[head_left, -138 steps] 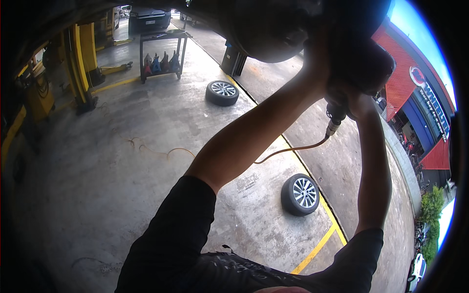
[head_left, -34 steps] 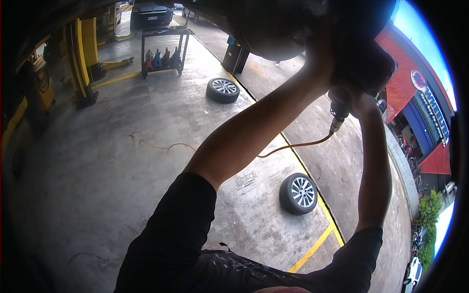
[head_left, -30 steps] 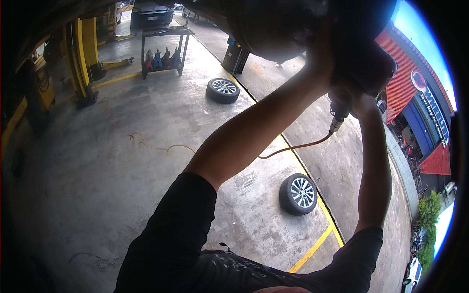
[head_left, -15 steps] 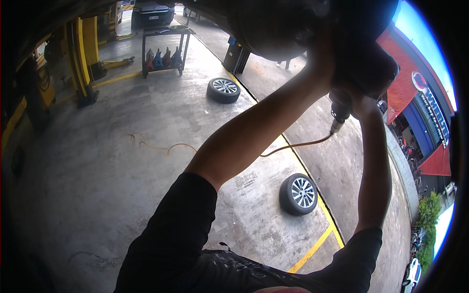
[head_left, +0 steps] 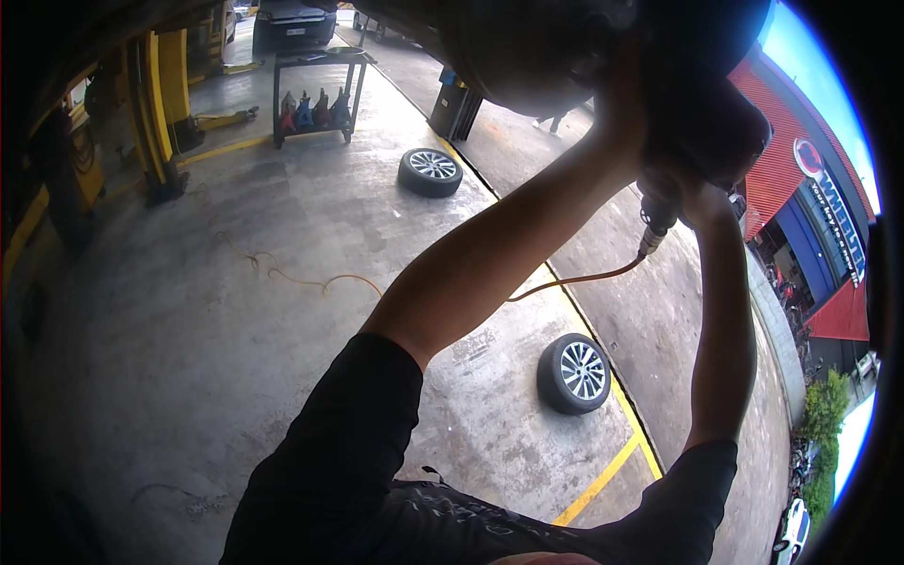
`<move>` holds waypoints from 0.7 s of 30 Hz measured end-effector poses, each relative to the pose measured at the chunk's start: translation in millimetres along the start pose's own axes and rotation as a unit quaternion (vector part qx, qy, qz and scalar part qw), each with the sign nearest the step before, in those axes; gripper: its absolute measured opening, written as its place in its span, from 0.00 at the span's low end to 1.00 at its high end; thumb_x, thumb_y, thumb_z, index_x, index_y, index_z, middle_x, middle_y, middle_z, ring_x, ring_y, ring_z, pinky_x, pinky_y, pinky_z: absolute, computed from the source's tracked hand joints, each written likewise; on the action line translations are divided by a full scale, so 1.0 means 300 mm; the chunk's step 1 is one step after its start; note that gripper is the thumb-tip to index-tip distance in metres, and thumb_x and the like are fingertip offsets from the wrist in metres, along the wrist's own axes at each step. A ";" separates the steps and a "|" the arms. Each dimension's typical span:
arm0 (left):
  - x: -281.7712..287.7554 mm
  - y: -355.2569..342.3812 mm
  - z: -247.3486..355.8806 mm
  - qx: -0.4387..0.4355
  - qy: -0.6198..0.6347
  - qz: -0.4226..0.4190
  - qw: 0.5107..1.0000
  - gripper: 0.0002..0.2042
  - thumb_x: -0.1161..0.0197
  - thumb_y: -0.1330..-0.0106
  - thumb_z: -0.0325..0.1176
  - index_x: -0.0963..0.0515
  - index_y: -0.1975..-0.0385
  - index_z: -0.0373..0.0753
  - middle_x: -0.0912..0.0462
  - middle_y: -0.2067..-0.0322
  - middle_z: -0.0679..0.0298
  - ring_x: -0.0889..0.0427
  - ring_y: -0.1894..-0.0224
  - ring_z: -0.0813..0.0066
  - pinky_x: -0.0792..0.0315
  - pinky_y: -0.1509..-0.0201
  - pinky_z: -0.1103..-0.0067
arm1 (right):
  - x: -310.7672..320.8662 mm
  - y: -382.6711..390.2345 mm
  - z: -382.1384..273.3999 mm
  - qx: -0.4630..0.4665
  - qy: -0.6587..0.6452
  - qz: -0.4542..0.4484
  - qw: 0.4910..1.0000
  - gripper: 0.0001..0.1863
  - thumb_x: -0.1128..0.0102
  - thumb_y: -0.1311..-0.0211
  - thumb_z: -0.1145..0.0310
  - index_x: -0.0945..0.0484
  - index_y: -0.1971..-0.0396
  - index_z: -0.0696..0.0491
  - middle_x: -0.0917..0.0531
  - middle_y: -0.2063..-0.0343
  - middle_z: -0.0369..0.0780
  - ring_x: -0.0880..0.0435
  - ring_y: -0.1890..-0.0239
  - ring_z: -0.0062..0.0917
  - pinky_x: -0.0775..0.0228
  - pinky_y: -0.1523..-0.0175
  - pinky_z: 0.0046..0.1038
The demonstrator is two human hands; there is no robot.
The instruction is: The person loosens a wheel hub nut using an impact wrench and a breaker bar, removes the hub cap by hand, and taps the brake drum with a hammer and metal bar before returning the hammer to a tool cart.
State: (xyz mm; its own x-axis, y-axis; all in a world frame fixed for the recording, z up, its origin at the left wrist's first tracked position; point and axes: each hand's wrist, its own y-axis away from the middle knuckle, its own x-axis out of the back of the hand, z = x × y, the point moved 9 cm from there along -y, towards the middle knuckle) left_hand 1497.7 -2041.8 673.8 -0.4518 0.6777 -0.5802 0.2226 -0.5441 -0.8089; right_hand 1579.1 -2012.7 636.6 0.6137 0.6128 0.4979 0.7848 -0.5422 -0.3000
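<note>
On my remote feed, dark hose-fed tool held high at two o'clock. Right hand closed round its lower end; left hand deep in shadow, grip I can't tell. Step, I judge: overhead tool work beside dark rounded part, twelve-to-one. Next move calls for steady support, slack hose. Building sign, three o'clock: large white lettering, round emblem. Number plate, eleven: too small to read.

At the right of the frame, a red-and-blue building bears a sign: large pale capital letters, with a smaller line of white lettering beneath, both slanting steeply downward. A round red-and-white emblem tops it. Upper left, a parked vehicle carries a pale licence plate, too small to read.
</note>
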 end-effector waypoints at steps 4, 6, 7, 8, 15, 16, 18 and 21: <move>0.003 0.005 -0.002 0.004 -0.002 0.018 1.000 0.23 0.55 0.30 0.53 0.27 0.52 0.39 0.21 0.59 0.67 0.21 0.58 0.78 0.27 0.52 0.82 | -0.005 0.003 -0.018 0.025 0.011 0.014 1.000 0.08 0.39 0.48 0.67 0.27 0.75 0.54 0.35 0.88 0.31 0.38 0.89 0.15 0.47 0.83 0.20; 0.011 0.008 0.001 0.003 -0.010 0.028 1.000 0.23 0.56 0.30 0.53 0.27 0.52 0.39 0.21 0.59 0.67 0.21 0.58 0.79 0.27 0.52 0.82 | -0.006 0.005 -0.003 0.008 0.007 0.006 1.000 0.08 0.40 0.47 0.67 0.27 0.77 0.53 0.35 0.88 0.30 0.39 0.89 0.15 0.48 0.83 0.20; 0.018 0.010 0.003 0.001 -0.018 0.036 0.999 0.23 0.57 0.30 0.53 0.27 0.51 0.39 0.21 0.59 0.67 0.21 0.57 0.79 0.27 0.51 0.81 | -0.010 0.004 0.010 -0.010 0.003 -0.002 1.000 0.08 0.40 0.47 0.67 0.28 0.78 0.53 0.36 0.88 0.30 0.40 0.89 0.15 0.49 0.83 0.21; 0.014 0.012 0.007 0.001 -0.017 0.036 0.999 0.23 0.57 0.30 0.53 0.27 0.51 0.39 0.21 0.59 0.67 0.21 0.57 0.79 0.27 0.51 0.81 | -0.009 0.004 0.008 -0.010 0.004 -0.001 1.000 0.08 0.40 0.47 0.67 0.28 0.78 0.53 0.36 0.88 0.30 0.40 0.89 0.15 0.49 0.83 0.21; -0.021 0.011 -0.004 0.040 0.010 -0.013 0.999 0.25 0.61 0.29 0.55 0.28 0.52 0.39 0.20 0.60 0.63 0.19 0.60 0.75 0.23 0.56 0.78 | -0.040 0.007 -0.013 -0.002 -0.063 -0.038 0.997 0.10 0.41 0.45 0.68 0.30 0.81 0.52 0.37 0.88 0.30 0.40 0.87 0.15 0.50 0.81 0.21; -0.035 0.015 0.000 0.038 0.010 -0.028 0.999 0.26 0.62 0.29 0.55 0.28 0.53 0.39 0.20 0.61 0.62 0.18 0.61 0.74 0.23 0.56 0.77 | -0.042 0.013 -0.033 0.021 -0.078 -0.026 0.996 0.10 0.40 0.45 0.68 0.30 0.80 0.53 0.36 0.87 0.30 0.39 0.87 0.14 0.50 0.81 0.21; -0.039 0.014 -0.007 0.045 0.024 -0.040 0.998 0.26 0.63 0.29 0.56 0.28 0.53 0.38 0.20 0.61 0.62 0.19 0.60 0.73 0.23 0.56 0.77 | -0.047 0.022 -0.037 0.014 -0.076 -0.022 0.997 0.08 0.40 0.46 0.69 0.29 0.79 0.53 0.35 0.87 0.30 0.38 0.86 0.15 0.49 0.80 0.21; -0.068 0.009 0.004 0.028 0.059 -0.093 0.994 0.27 0.64 0.30 0.56 0.29 0.52 0.38 0.20 0.60 0.61 0.19 0.58 0.71 0.23 0.54 0.75 | -0.064 0.044 -0.040 0.000 -0.077 -0.016 0.997 0.05 0.40 0.49 0.71 0.27 0.77 0.54 0.33 0.87 0.31 0.36 0.84 0.16 0.47 0.77 0.21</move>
State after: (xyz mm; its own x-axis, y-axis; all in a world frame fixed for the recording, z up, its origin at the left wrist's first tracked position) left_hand 1506.4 -2057.8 683.5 -0.3746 0.8208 -0.4313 0.0956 -0.4285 -0.8985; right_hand 1576.7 -2038.5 632.7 0.5942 0.7105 0.3769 0.8043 -0.5207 -0.2864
